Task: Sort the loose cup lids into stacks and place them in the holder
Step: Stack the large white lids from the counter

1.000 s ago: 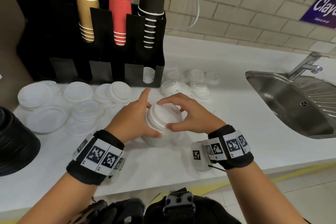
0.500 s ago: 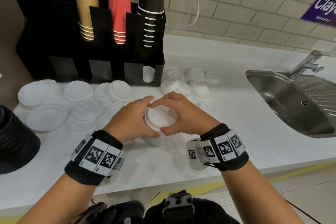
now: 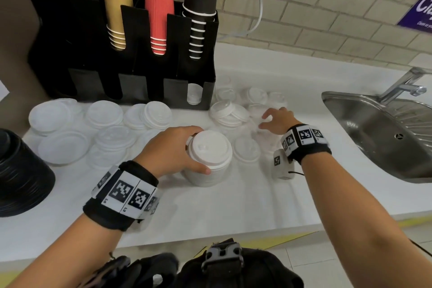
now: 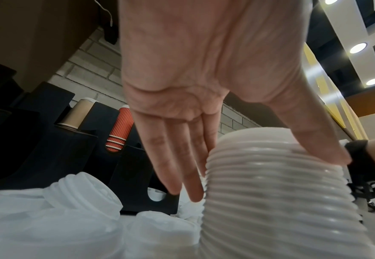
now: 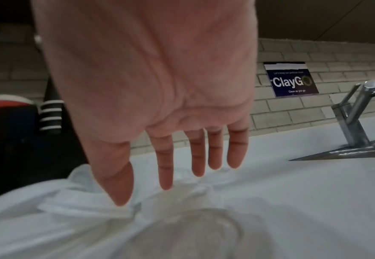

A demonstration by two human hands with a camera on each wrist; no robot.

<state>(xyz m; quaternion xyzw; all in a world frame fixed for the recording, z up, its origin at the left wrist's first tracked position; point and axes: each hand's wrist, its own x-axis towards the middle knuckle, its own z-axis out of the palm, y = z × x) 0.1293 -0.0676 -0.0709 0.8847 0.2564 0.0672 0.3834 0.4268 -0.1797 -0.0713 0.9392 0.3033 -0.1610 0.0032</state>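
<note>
Two hands: we see both over the white counter (image 3: 233,206).
Black lid pile (image 3: 21,175): far left edge, sat on the counter.
Loose lids, left group (image 3: 102,128): flat on the counter in front of the holder, some overlapping.
Holder (image 3: 77,54): black, against the wall. We count brown cups (image 3: 115,18), red cups (image 3: 159,18) and black cups (image 3: 199,30) in its three upper slots, mouths down. Rightmost lower slot shows a white lid (image 3: 193,93); contents of the other lower slots we cannot tell.
Left hand (image 3: 173,149): thumb on the near side, fingers round the far side, gripping the lid stack (image 3: 209,159).
Lid stack: stands on the counter in the middle, long axis vertical, lid tops up, sip holes up.
Loose lids, right group (image 3: 238,110): just right of the holder, some tilted on each other.
Right hand (image 3: 278,119): palm down, fingers spread and nearly straight, tips at the right group; we see nothing held, contact unclear from blur.
Sink (image 3: 350,124): far right, steel, tap (image 3: 404,86) behind it.
</note>
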